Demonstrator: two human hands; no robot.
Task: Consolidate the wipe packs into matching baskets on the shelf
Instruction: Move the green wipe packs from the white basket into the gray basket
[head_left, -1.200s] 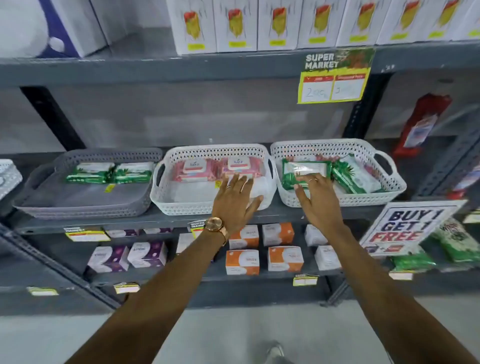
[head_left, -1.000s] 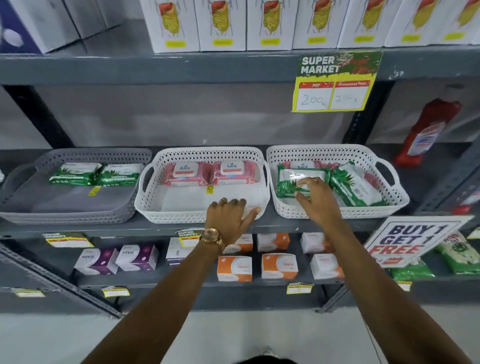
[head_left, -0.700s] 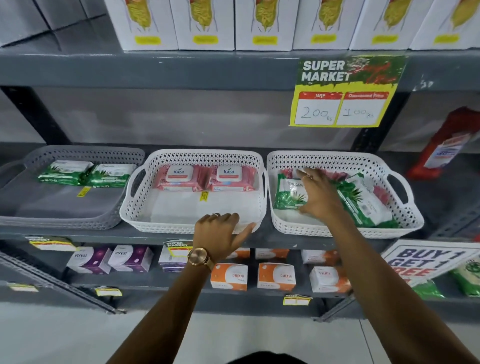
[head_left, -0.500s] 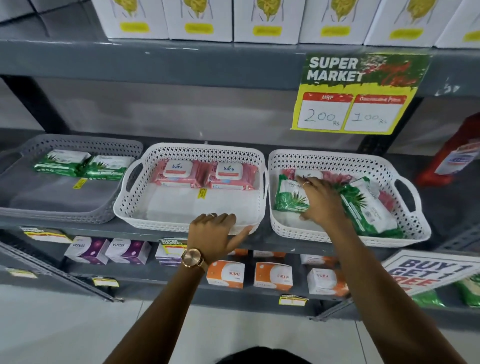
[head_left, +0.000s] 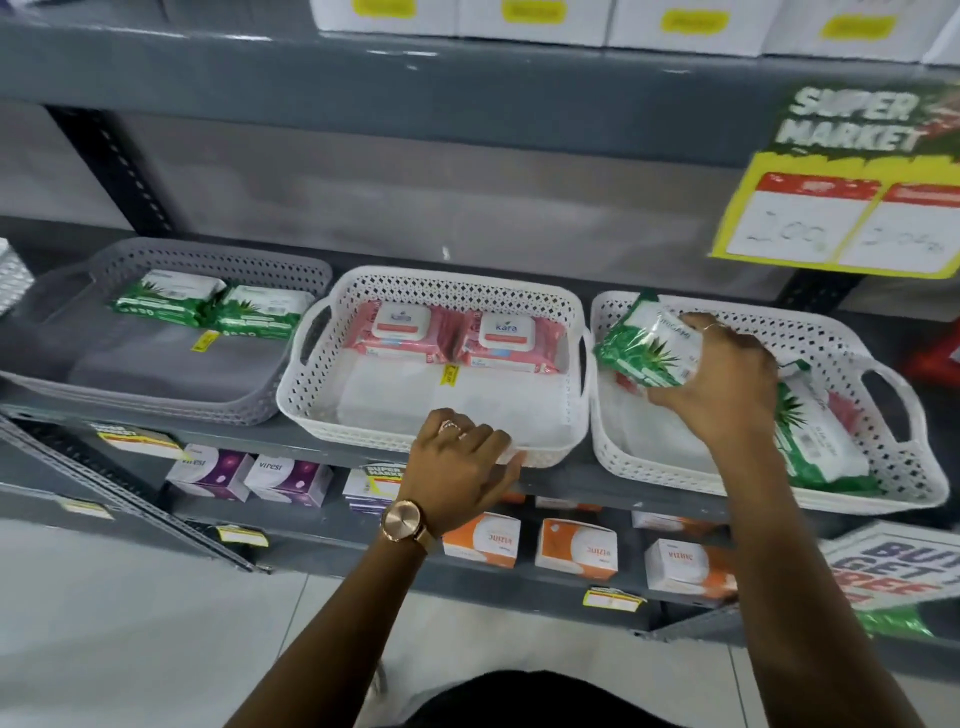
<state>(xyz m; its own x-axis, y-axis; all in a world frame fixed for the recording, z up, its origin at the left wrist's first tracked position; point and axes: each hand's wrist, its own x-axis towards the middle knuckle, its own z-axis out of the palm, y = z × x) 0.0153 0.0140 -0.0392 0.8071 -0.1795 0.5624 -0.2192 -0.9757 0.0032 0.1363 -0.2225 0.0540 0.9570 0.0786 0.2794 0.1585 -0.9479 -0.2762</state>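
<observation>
My right hand (head_left: 722, 379) grips a green wipe pack (head_left: 644, 345), lifted and tilted over the right white basket (head_left: 883, 470), where another green pack (head_left: 810, 431) lies. My left hand (head_left: 460, 465) curls over the front rim of the middle white basket (head_left: 311, 395), which holds two pink packs (head_left: 457, 338) at the back. Further left, the grey basket (head_left: 171, 402) holds two green packs (head_left: 213, 304) on the shelf (head_left: 566, 480).

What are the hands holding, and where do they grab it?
The right hand grips a green wipe pack by its right end. The left hand holds the middle white basket's front rim.
</observation>
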